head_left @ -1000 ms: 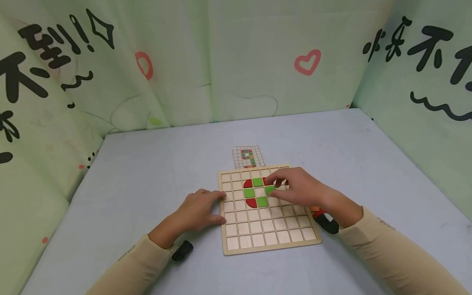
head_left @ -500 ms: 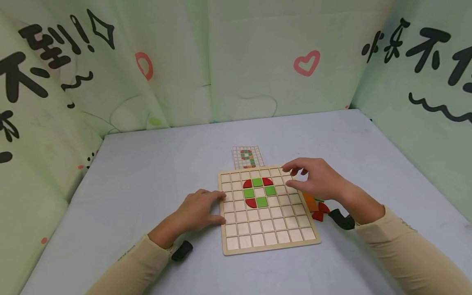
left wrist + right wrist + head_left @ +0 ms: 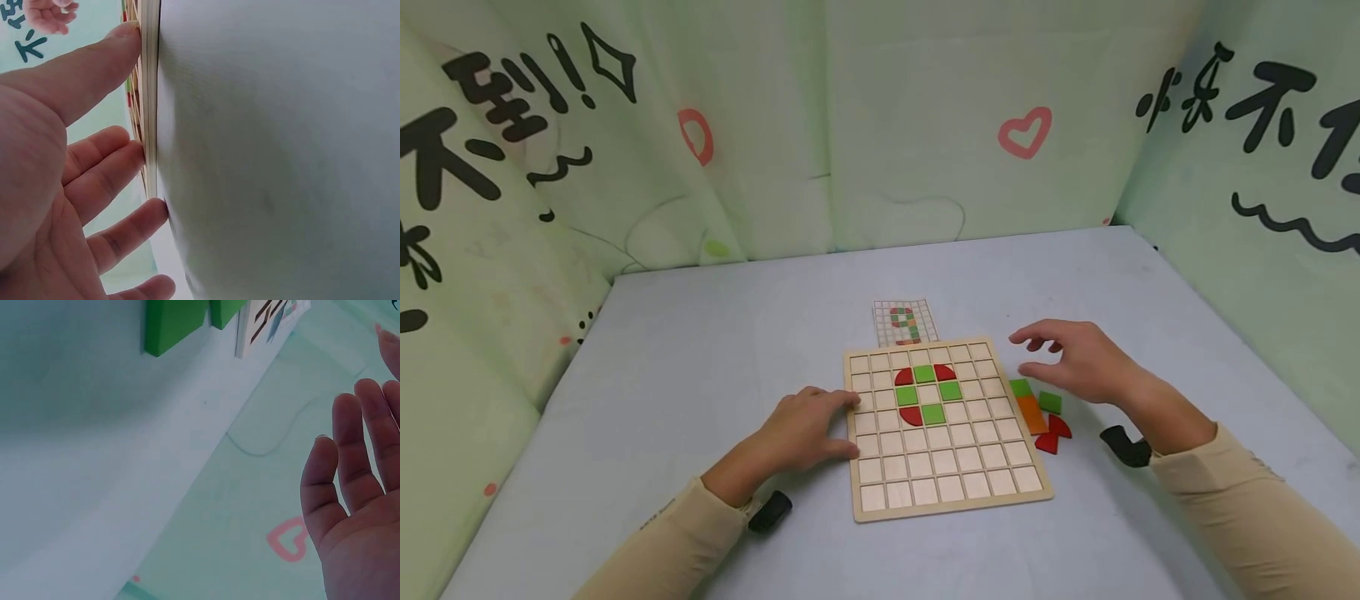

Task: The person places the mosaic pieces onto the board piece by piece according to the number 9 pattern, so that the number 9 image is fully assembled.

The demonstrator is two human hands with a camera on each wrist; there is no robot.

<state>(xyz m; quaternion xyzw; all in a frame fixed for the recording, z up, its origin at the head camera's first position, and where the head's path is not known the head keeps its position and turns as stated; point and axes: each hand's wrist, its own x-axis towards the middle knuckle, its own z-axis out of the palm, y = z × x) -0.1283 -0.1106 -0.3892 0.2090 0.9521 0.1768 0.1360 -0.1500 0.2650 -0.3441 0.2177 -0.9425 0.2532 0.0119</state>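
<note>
A square wooden grid board (image 3: pixel 951 492) lies on the table, with red quarter-round tiles (image 3: pixel 911 416) and green square tiles (image 3: pixel 933 414) set in its upper cells. At the board's left edge, my left hand (image 3: pixel 797 429) rests with thumb and fingertips touching the rim; the left wrist view shows its fingers (image 3: pixel 103 178) against the board's side. My right hand (image 3: pixel 1075 358) hovers past the board's right side, fingers relaxed and holding nothing. Just below it lie loose tiles: a green square (image 3: pixel 1050 402), an orange piece (image 3: pixel 1032 414) and red quarter-rounds (image 3: pixel 1059 427).
Behind the board, a small printed pattern card (image 3: pixel 904 320) lies partly against its top edge. Black wrist straps (image 3: pixel 771 511) sit at both cuffs. A pale green printed curtain (image 3: pixel 917 125) surrounds the white table (image 3: pixel 737 333).
My right hand has moved off the board to the right, leaving a red quarter-round in the upper right of the pattern. Loose tiles have come into view. The left hand has stayed put.
</note>
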